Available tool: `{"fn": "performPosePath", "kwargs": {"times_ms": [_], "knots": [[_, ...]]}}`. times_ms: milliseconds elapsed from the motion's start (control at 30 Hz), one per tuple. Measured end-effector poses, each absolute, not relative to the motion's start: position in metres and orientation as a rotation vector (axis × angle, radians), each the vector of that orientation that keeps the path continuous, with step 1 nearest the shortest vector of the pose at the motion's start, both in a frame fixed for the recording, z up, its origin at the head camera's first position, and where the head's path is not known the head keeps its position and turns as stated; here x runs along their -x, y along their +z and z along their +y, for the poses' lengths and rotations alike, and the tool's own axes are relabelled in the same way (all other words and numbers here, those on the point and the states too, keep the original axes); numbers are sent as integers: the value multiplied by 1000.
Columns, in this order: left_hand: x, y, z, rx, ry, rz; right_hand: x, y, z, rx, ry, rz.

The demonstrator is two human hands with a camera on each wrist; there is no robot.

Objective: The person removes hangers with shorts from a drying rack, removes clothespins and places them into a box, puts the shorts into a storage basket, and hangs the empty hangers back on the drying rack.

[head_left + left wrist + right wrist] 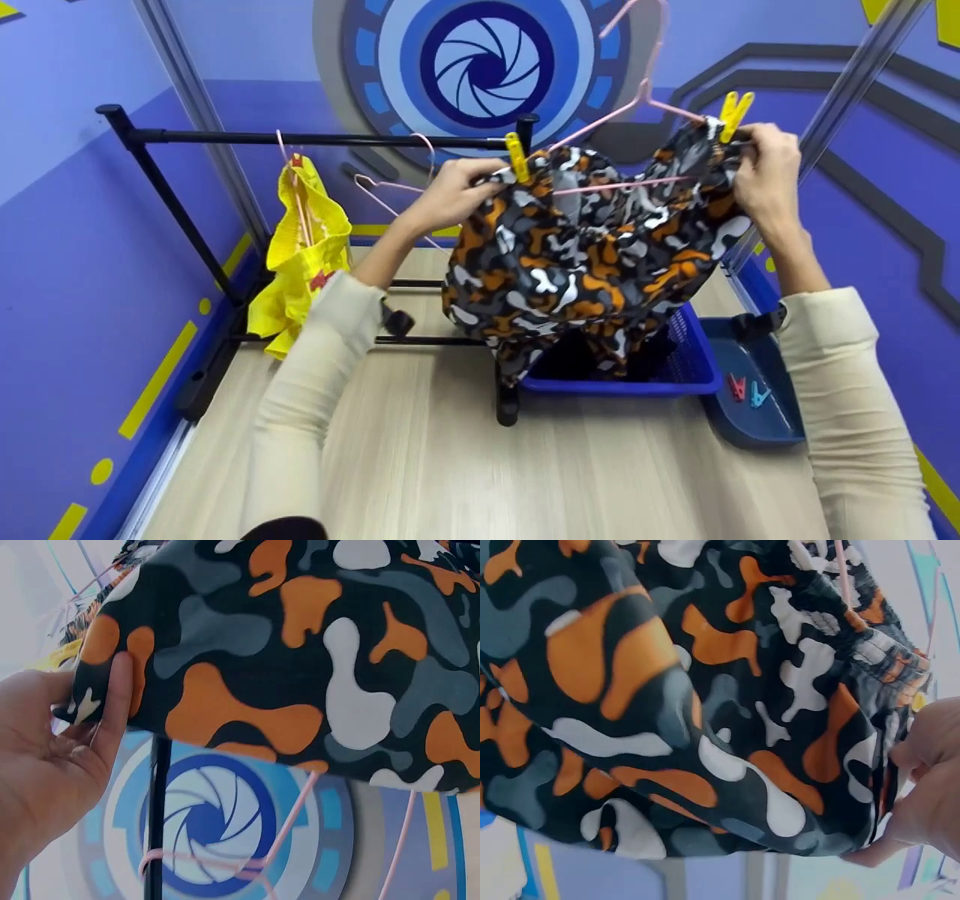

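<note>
Camouflage-patterned shorts point(585, 277) in orange, black, grey and white hang from a pink hanger point(644, 91), held up in front of the person. One yellow clothespin point(517, 157) sits at the left of the waistband, another yellow clothespin point(735, 118) at the right. The left hand point(457, 191) pinches the waist's left edge beside its clothespin; thumb and fingers of this left hand point(60, 742) grip the fabric in the left wrist view. At the opposite edge, the right hand point(772, 172) pinches the cloth. Some fingertips are hidden by fabric.
A black clothes rack point(322, 139) stands at the left with a yellow garment point(300, 247) and a pink hanger point(390, 185). Below the shorts is a blue basket point(622, 387) with dark cloth. Beside it, a dark tray point(727, 424) holds a red clothespin point(737, 387) and a blue clothespin point(759, 394).
</note>
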State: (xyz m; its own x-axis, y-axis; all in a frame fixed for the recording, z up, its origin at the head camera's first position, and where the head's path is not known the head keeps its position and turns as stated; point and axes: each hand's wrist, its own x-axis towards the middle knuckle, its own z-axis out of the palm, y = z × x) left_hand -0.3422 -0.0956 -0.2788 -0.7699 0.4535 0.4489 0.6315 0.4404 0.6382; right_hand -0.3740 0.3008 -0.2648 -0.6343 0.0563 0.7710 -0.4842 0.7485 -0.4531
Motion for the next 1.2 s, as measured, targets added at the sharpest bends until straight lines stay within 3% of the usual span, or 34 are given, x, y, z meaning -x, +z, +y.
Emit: {"fn": "performPosePath", "kwargs": {"times_ms": [300,533,800,1200], "knots": [[368,-270,-59,792,-1593,-2376,390,-263,323,-156,798,-1931],[373,-269,-44,756,-1574,-2286,394,-259,328,-74,810,-1813],[392,-325,-45,715,-1536,-2356,406,-306,336,-252,787,-1952],[388,-386,-46,704,-1073,-2774,404,-375,359,-561,730,-2484]]}}
